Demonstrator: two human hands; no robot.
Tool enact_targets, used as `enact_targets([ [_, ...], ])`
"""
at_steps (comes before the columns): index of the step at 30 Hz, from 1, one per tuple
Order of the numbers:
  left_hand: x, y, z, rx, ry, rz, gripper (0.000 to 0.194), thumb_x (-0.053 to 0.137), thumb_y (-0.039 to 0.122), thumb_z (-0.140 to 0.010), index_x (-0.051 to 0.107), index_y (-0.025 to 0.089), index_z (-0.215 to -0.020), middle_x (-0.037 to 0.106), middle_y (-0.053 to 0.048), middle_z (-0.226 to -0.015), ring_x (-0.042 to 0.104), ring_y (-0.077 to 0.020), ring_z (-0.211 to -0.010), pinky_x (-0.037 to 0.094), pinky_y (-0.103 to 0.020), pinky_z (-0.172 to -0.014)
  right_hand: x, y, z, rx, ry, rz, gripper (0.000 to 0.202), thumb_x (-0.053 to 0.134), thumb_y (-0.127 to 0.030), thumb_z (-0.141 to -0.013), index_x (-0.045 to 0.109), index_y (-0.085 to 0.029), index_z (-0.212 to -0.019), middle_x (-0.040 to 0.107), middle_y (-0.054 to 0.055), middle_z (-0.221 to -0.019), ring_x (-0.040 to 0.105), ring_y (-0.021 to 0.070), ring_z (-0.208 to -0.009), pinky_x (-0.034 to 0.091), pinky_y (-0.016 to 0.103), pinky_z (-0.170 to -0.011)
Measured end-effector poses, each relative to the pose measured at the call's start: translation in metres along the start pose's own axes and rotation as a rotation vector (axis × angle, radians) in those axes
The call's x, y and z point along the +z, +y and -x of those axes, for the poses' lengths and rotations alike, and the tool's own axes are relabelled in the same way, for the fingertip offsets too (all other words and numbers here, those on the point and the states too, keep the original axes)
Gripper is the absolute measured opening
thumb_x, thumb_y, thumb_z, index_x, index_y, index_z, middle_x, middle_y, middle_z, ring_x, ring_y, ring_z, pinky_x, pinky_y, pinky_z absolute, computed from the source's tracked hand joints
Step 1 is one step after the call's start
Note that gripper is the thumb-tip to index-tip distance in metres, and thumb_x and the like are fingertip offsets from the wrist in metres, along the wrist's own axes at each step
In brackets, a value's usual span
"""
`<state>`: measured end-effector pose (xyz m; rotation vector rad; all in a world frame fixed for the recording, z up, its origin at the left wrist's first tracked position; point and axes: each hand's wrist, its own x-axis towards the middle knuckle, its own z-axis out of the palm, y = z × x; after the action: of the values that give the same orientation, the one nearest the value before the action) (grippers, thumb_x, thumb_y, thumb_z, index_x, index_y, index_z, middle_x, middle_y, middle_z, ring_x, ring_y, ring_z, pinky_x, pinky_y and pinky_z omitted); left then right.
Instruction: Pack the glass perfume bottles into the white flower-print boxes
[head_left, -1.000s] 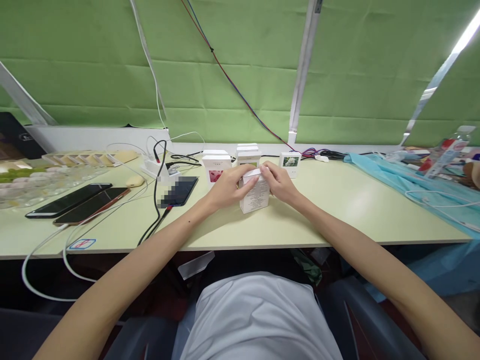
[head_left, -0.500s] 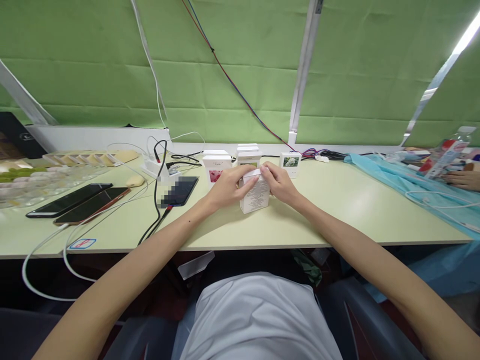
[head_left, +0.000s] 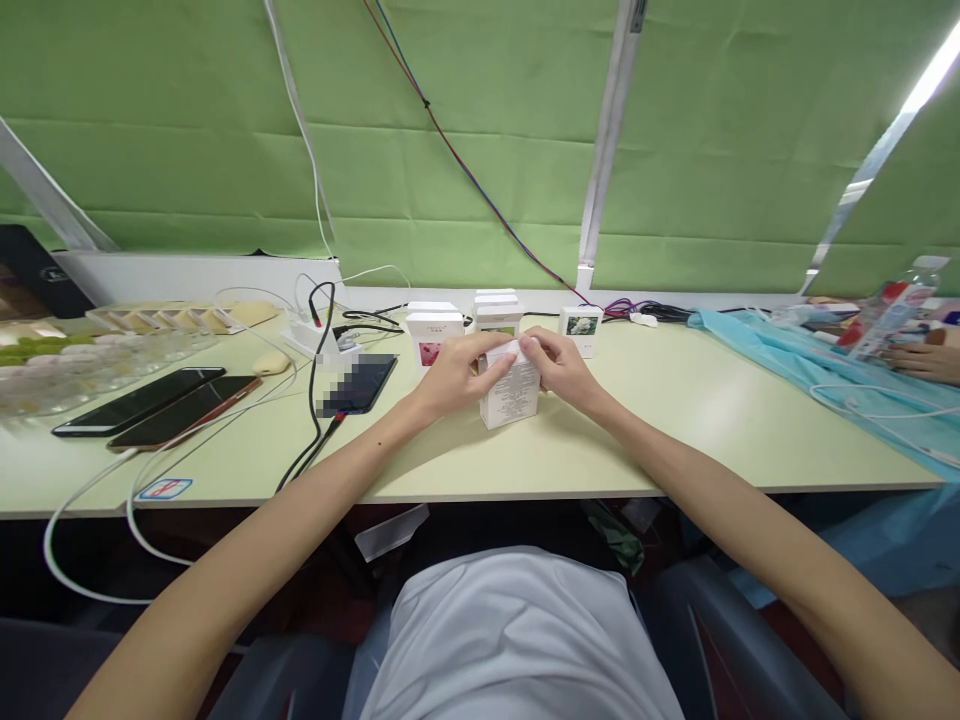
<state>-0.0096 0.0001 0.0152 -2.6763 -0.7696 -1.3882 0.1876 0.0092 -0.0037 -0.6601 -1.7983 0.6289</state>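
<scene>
A white box with printed text (head_left: 513,398) stands upright on the pale table (head_left: 675,400), between my hands. My left hand (head_left: 461,374) grips its upper left part, thumb across the top. At its upper right corner, my right hand (head_left: 559,368) holds the box with bent fingers. Behind my left hand stand white boxes with a pink picture (head_left: 435,325). Further white boxes with a green picture (head_left: 495,312) are behind the held one, partly hidden. To the right is a white box with a white flower picture (head_left: 580,325).
Phones (head_left: 184,412) and a dark device (head_left: 367,383) lie at left with cables and a power strip (head_left: 319,338). Clear trays (head_left: 97,375) are at far left. A blue sheet (head_left: 810,370), a bottle (head_left: 896,305) and another person's hand (head_left: 926,362) are at right.
The fingers of my right hand have shifted very slightly at the top of the box. Otherwise the scene looks the same.
</scene>
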Motion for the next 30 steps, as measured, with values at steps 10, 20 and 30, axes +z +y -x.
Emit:
enact_targets([
  [10,0.0013,-0.0015,0.0011,-0.013,-0.008,-0.014,0.027,0.057,0.037,-0.099,0.071,0.016,-0.109,0.077,-0.007,-0.098,0.069,-0.0166,-0.081,0.054,-0.027,-0.069,0.0015,-0.0005,-0.0006,0.001,0.043,-0.035,0.049,0.056,-0.067,-0.092,0.06,-0.019,-0.08,0.051,0.002,-0.071,0.047,0.0143,-0.064,0.035,0.027,-0.05],
  [20,0.0018,-0.0014,0.0022,0.037,0.014,-0.044,0.026,0.056,0.034,-0.099,0.068,0.015,-0.113,0.076,-0.009,-0.103,0.07,-0.0183,-0.087,0.056,-0.03,-0.077,0.0017,-0.0019,-0.0002,0.0,0.047,-0.036,0.048,0.057,-0.067,-0.092,0.062,-0.02,-0.08,0.047,0.0,-0.066,0.044,0.0139,-0.062,0.034,0.027,-0.049],
  [30,0.0031,-0.0007,0.0026,0.204,0.124,-0.116,0.013,0.06,0.024,-0.096,0.059,0.019,-0.109,0.065,-0.009,-0.102,0.062,-0.0198,-0.095,0.054,-0.03,-0.075,0.0026,-0.001,0.0,0.015,0.06,0.012,0.053,0.052,-0.072,-0.092,0.056,-0.021,-0.078,0.045,0.0,-0.066,0.042,0.014,-0.06,0.033,0.027,-0.049],
])
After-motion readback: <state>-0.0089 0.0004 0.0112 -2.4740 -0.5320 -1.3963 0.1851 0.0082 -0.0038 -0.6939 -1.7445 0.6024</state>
